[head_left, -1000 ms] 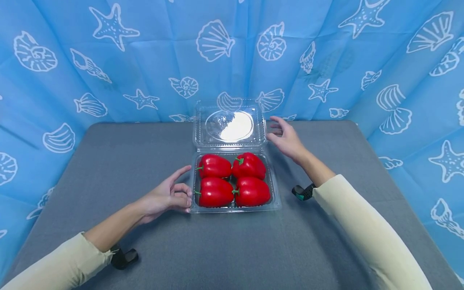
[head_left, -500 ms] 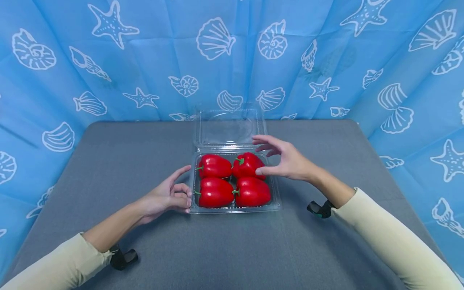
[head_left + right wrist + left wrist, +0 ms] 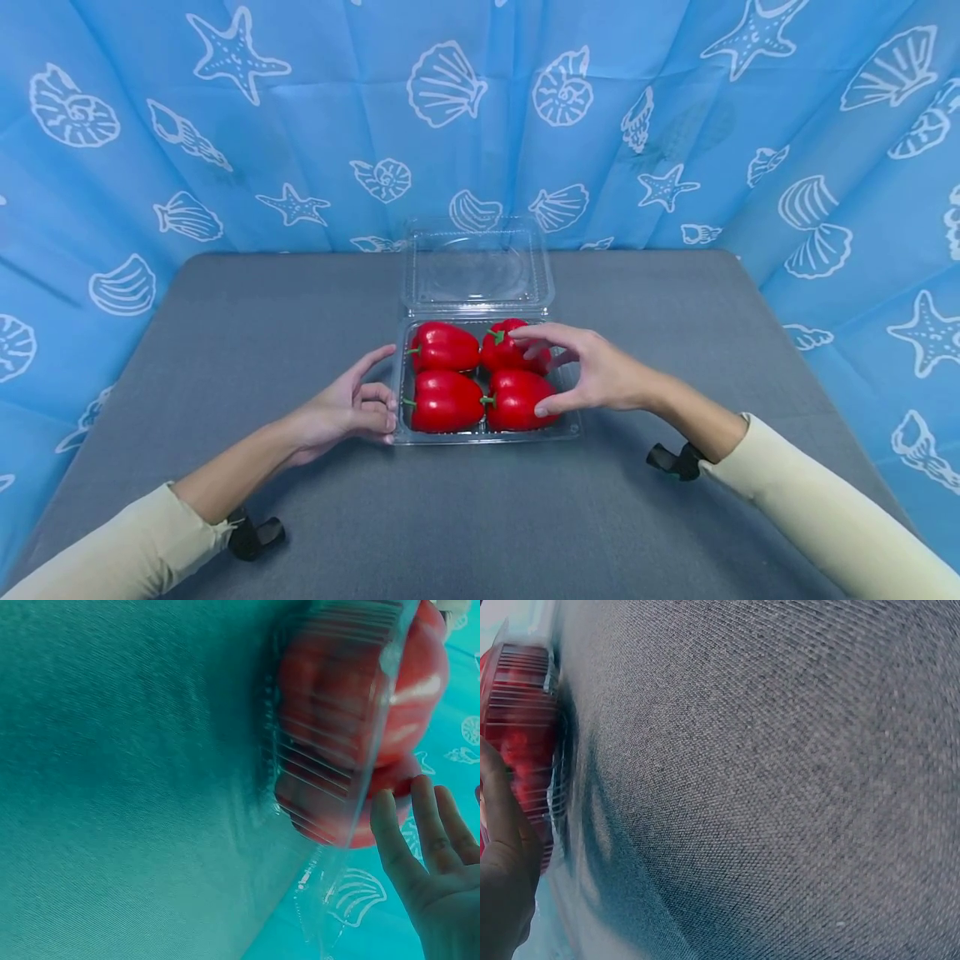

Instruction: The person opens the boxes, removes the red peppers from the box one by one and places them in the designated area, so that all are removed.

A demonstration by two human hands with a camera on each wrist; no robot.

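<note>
A clear plastic clamshell box (image 3: 487, 438) stands on the grey table with its lid (image 3: 480, 267) tipped back. Several red bell peppers lie in its base, among them a front left pepper (image 3: 447, 402) and a front right pepper (image 3: 513, 400). My left hand (image 3: 341, 408) holds the box at its left rim, index finger stretched along the edge and other fingers curled there. Over the right side of the box my right hand (image 3: 592, 367) is spread, thumb tip overlapping the front right pepper and fingers reaching over the back right pepper (image 3: 501, 333). The right wrist view shows its fingers (image 3: 394, 840) extended beside the box.
The grey cloth-covered table (image 3: 420, 525) spreads around the box. Behind it hangs a blue curtain (image 3: 300, 125) with white shell and starfish prints. Black straps with mounts sit on the left wrist (image 3: 255, 533) and the right wrist (image 3: 675, 460).
My right hand has come from beside the lid toward me, down over the peppers on the right. The bright glare on the lid is gone. My left hand stays at the rim.
</note>
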